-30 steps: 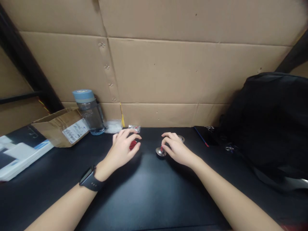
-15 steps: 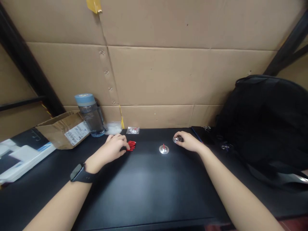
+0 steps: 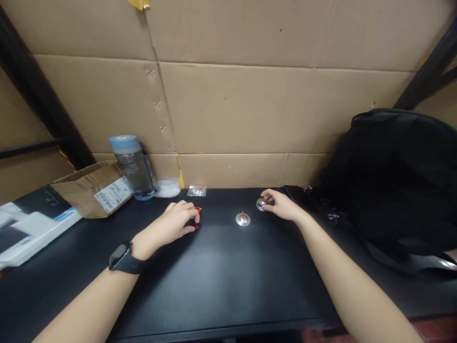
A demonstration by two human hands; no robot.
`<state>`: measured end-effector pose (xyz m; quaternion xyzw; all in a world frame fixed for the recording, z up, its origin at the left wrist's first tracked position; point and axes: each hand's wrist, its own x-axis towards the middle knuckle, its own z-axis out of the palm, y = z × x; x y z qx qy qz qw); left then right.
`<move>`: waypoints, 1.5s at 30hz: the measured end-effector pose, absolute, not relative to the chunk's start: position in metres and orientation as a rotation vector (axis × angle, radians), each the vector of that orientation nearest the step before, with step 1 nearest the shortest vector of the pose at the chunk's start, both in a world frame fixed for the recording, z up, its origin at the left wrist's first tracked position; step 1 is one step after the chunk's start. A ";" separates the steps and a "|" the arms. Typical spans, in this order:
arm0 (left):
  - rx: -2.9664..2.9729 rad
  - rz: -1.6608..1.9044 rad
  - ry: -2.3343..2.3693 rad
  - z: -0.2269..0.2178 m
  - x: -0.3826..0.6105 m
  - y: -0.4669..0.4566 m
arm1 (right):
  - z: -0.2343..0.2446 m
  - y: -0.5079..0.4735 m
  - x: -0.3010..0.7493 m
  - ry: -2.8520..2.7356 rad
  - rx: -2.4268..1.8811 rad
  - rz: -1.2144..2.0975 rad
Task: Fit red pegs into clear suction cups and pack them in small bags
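My left hand (image 3: 176, 222) rests on the black tabletop (image 3: 221, 276) with its fingers curled over a small red ridged piece (image 3: 197, 209), most of which is hidden under them. A silver disc with a red pin standing in its middle (image 3: 243, 219) lies free between my hands. My right hand (image 3: 282, 205) is further back and to the right, its fingertips pinched on a second small silver disc (image 3: 261, 204). A black watch (image 3: 123, 258) is on my left wrist.
A clear bottle with a blue lid (image 3: 132, 164), an open cardboard box (image 3: 94, 188), a white packet (image 3: 167, 188) and a small clear bag (image 3: 197, 190) line the back. White boxes (image 3: 24, 228) lie far left. A black backpack (image 3: 396, 176) fills the right. Cardboard (image 3: 250, 105) walls the back.
My right hand left the disc with the red pin and moved back right onto the second silver disc. My left hand stayed on the red piece, now covering more of it.
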<state>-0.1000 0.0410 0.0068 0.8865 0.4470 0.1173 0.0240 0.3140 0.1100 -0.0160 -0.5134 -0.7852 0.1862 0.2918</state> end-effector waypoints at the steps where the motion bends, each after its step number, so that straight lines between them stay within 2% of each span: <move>1: 2.753 0.384 1.381 0.006 -0.099 0.041 | -0.015 0.109 0.313 -2.086 -1.361 0.492; 13: 2.881 0.489 1.101 0.008 -0.061 0.012 | 0.011 0.081 0.274 -2.035 -1.142 0.503; 19: 2.746 0.641 1.208 0.008 -0.059 0.016 | 0.027 0.052 0.237 -1.983 -1.034 0.569; 29: 2.508 0.769 1.236 0.019 -0.055 0.014 | 0.008 0.032 0.197 -1.808 -0.771 1.024; 39: 2.503 0.934 1.230 0.021 -0.048 0.010 | 0.005 0.023 0.185 -1.707 -0.731 1.143; 45: 2.458 1.150 1.323 0.017 -0.043 0.007 | 0.004 0.017 0.180 -1.682 -0.695 1.120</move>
